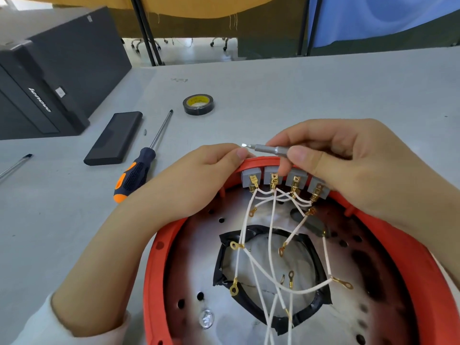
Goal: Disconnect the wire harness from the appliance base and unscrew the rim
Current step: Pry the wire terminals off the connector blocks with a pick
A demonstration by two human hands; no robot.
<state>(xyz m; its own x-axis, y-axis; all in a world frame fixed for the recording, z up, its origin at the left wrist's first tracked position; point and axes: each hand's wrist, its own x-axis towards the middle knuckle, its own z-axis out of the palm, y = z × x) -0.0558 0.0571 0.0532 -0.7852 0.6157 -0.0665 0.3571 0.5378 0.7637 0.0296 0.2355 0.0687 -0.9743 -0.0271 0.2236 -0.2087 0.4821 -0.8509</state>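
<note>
Right hand (348,165) pinches a small metal screwdriver bit (267,148) above the grey terminal blocks (283,179); left hand (196,175) grips the red rim (159,257) beside it.

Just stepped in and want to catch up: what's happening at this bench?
A person is taking apart an appliance base. The left hand grips its red rim; the right hand holds a small grey screwdriver near the rim's top edge. The white wire harness is still plugged into the grey terminal blocks. A larger orange-and-black screwdriver lies unused.
</note>
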